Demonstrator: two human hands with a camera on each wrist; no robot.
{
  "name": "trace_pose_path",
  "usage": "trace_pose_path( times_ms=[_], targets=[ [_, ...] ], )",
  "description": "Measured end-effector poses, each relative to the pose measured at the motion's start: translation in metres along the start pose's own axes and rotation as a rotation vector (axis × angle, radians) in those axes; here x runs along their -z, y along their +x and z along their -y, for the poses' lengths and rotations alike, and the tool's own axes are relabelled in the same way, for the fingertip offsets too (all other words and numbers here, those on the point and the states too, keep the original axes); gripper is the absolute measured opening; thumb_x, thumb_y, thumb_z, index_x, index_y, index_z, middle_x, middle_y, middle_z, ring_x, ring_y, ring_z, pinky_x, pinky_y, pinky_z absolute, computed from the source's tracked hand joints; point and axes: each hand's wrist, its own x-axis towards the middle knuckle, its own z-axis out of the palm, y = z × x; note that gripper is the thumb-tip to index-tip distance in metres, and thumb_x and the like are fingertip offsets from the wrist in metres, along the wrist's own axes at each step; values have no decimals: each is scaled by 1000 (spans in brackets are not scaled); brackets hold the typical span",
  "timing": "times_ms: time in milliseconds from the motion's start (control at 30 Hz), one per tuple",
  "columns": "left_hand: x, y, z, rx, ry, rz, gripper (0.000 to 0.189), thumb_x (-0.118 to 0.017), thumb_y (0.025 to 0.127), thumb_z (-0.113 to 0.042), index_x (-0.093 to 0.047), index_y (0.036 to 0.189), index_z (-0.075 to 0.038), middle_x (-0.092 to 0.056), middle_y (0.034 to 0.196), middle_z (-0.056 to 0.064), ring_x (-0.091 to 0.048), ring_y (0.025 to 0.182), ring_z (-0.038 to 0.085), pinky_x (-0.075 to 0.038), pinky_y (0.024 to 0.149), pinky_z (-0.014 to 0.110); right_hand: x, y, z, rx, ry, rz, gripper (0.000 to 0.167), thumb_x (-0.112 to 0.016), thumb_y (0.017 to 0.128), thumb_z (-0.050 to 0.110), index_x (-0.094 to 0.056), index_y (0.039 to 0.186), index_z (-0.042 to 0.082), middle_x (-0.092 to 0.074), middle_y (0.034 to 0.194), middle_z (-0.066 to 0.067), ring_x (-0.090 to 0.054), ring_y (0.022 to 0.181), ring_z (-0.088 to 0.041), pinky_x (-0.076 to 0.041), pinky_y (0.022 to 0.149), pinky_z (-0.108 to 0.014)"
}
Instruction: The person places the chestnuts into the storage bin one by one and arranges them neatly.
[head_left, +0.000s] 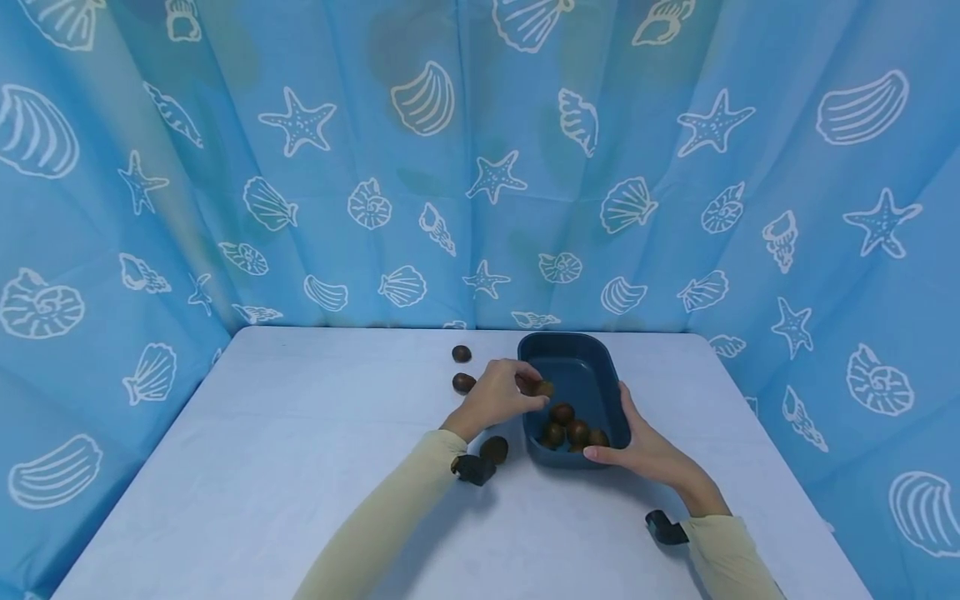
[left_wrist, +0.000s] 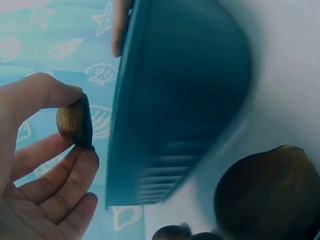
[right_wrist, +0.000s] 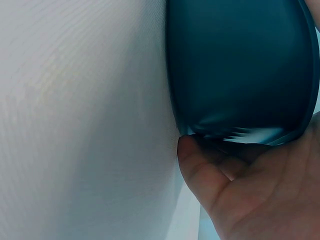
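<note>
My left hand (head_left: 497,393) pinches a chestnut (left_wrist: 75,120) between thumb and fingertips, over the left rim of a dark blue, deep rectangular container (head_left: 581,375). In the left wrist view, the chestnut shows a pale, rough base and sits beside the container's outer wall. Several brown chestnuts (head_left: 577,430) lie gathered at the near end inside the container. On its right side, my right hand (head_left: 652,450) grips the container, the thumb at the near right corner and the fingers along the outer wall. The right wrist view shows fingers (right_wrist: 192,160) curled against that wall.
Left of the container, two chestnuts (head_left: 462,383) lie on the white tabletop (head_left: 300,433), farther back. Another chestnut (head_left: 493,450) rests close to my left wrist camera (head_left: 474,469). A blue shell-patterned curtain (head_left: 450,167) hangs behind the table and along both sides.
</note>
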Motion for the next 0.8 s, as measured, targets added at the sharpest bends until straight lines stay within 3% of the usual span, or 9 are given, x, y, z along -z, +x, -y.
trace_pose_path(
  times_ms=[433, 800],
  targets=[
    [-13, 7, 2, -1, 78, 52, 30, -81, 89, -24, -75, 115, -10, -75, 104, 1, -67, 88, 5, -58, 78, 19, -1, 2, -1, 21, -2, -2, 130, -77, 87, 49, 26, 162, 22, 11, 174, -22, -7, 157, -56, -22, 115, -80],
    [-23, 14, -7, -42, 310, 132, 27, -80, 89, -22, -76, 112, -8, -76, 102, 2, -62, 80, 7, -52, 71, 19, 1, -1, 1, 0, -5, 5, 130, -76, 88, 50, 28, 161, 21, 15, 173, -20, -1, 157, -55, -21, 116, -79]
  ],
)
